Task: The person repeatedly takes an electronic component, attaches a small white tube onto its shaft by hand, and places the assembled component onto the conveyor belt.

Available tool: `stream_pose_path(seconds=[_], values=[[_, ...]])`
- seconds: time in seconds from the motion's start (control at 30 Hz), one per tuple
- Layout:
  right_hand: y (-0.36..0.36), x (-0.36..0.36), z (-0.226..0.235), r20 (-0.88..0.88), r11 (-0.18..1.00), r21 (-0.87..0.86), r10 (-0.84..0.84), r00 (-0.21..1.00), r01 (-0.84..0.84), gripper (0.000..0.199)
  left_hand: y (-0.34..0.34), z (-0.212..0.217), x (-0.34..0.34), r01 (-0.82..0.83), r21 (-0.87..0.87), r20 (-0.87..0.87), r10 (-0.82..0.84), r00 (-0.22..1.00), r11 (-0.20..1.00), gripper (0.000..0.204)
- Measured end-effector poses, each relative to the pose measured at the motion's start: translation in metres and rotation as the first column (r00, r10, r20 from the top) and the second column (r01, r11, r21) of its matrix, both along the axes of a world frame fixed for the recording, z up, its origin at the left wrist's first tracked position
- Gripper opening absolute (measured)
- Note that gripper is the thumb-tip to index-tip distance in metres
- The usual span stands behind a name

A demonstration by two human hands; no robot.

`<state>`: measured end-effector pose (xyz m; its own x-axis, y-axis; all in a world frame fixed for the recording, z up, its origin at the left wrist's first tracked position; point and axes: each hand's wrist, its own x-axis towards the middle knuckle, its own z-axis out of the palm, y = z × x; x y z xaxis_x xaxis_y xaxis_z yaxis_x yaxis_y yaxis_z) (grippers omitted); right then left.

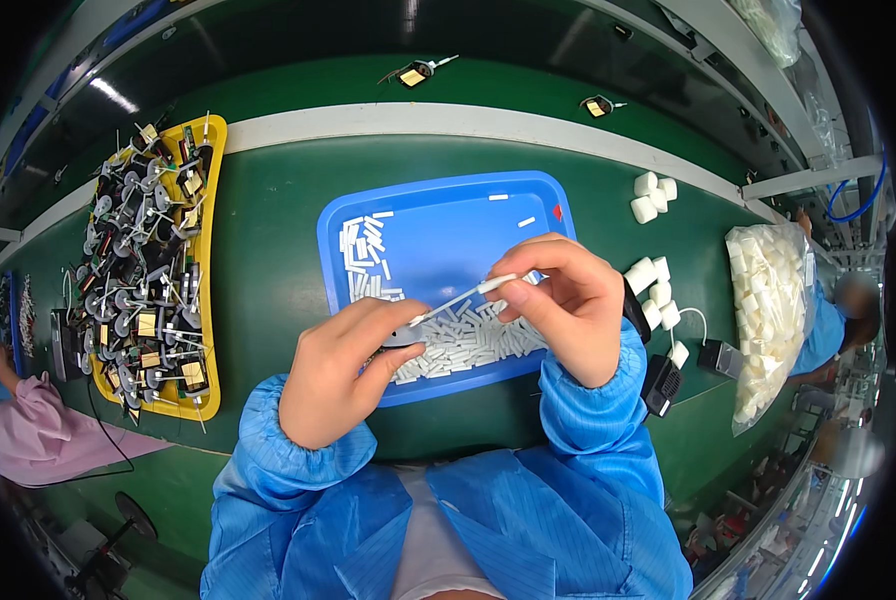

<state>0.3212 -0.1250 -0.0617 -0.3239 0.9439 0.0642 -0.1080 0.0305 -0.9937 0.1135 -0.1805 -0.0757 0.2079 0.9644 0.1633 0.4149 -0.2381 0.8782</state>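
Observation:
Over a blue tray (pixel 443 188), my left hand (pixel 343 370) pinches a small part with a grey disc (pixel 404 337) and a thin pale rod (pixel 453 304). The rod slants up to the right. At its far end, my right hand (pixel 568 305) holds a short white sleeve (pixel 497 283) between thumb and forefinger; the sleeve meets the rod's tip. Whether it is pushed over the tip cannot be told. Short white tubes (pixel 468 345) lie heaped at the tray's near side, with more along its left side. My left fingers hide much of the grey part.
A yellow tray (pixel 215 160) at left overflows with parts bearing grey discs and rods. White foam-like cylinders (pixel 658 295), a dark box (pixel 720 358) and a clear bag (pixel 768 320) of white pieces lie at right. Two similar parts (pixel 415 73) rest beyond the pale ledge. People sit at both sides.

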Motion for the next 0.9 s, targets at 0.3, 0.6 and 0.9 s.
stream_pose_path(seconds=[0.3, 0.6, 0.9], values=[[0.007, -0.009, -0.011, 0.399, 0.972, 0.127, 0.131, 0.908, -0.196, 0.007, 0.016, -0.001, 0.004, 0.091, 0.104, -0.18, -0.071, 0.981, 0.99, 0.029], [0.029, -0.016, -0.036, 0.249, 0.96, 0.177, -0.255, 0.934, 0.215, 0.045, 0.084, -0.021, 0.008, 0.03, 0.222, -0.146, 0.002, 0.989, 0.975, 0.029], [0.007, -0.003, -0.066, 0.34, 0.977, 0.057, -0.213, 0.916, 0.206, 0.024, 0.282, -0.119, -0.09, -0.409, 0.245, -0.577, 0.471, 0.667, 0.879, 0.025]])
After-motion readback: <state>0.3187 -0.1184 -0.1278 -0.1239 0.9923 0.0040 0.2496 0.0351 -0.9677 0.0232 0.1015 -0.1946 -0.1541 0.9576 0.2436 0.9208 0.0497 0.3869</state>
